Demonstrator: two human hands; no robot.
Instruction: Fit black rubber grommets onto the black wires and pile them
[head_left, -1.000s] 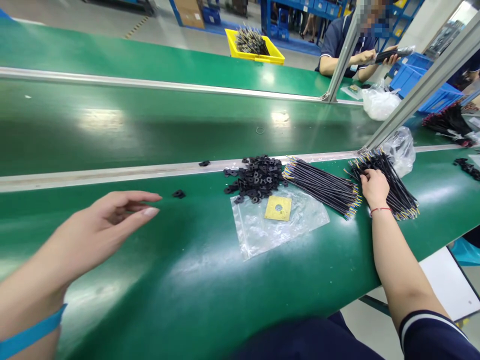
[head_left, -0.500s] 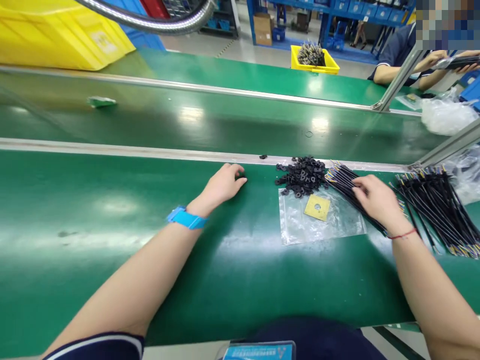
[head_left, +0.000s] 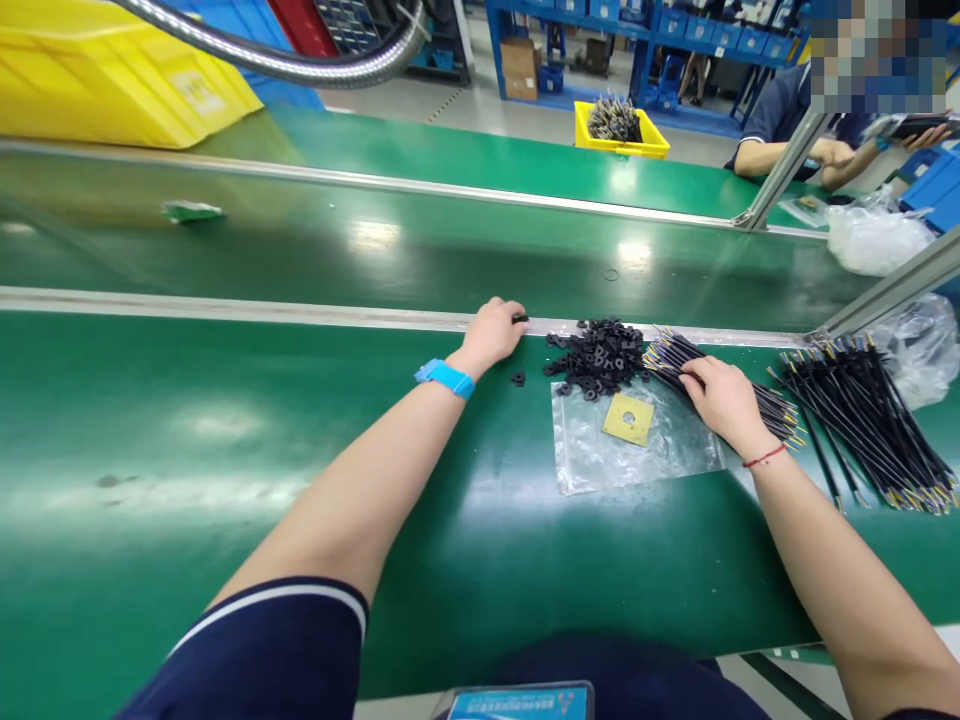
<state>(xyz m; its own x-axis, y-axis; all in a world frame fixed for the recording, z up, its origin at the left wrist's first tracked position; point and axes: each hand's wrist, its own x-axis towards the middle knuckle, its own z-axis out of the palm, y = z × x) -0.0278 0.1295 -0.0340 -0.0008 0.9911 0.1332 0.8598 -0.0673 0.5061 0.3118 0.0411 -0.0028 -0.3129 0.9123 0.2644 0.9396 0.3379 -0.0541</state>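
My left hand [head_left: 493, 332] reaches to the metal rail, its thumb and fingers closed around a small black rubber piece [head_left: 519, 319]. One loose piece of that kind [head_left: 518, 379] lies on the green bench just below it. To the right is a heap of small black rubber pieces with holes [head_left: 600, 358]. My right hand [head_left: 724, 405] rests on a bundle of short black cables [head_left: 679, 352] with coloured wire ends, fingers curled onto them; the fingertips are partly hidden. Between the hands, a yellow square card with a hole [head_left: 628, 419] lies on a clear plastic bag [head_left: 585, 450].
A second pile of black cables [head_left: 870, 425] lies at the right, near clear plastic wrapping [head_left: 919, 350] and a slanted metal post [head_left: 892, 285]. Across the bench are a yellow bin of cables [head_left: 652, 142] and a co-worker's arms [head_left: 772, 155]. A large yellow crate [head_left: 127, 90] stands far left.
My left hand has moved right and up to the rail and closed on the piece lying there. A loose black piece now lies on the bench below it. My right hand stays at the cables.
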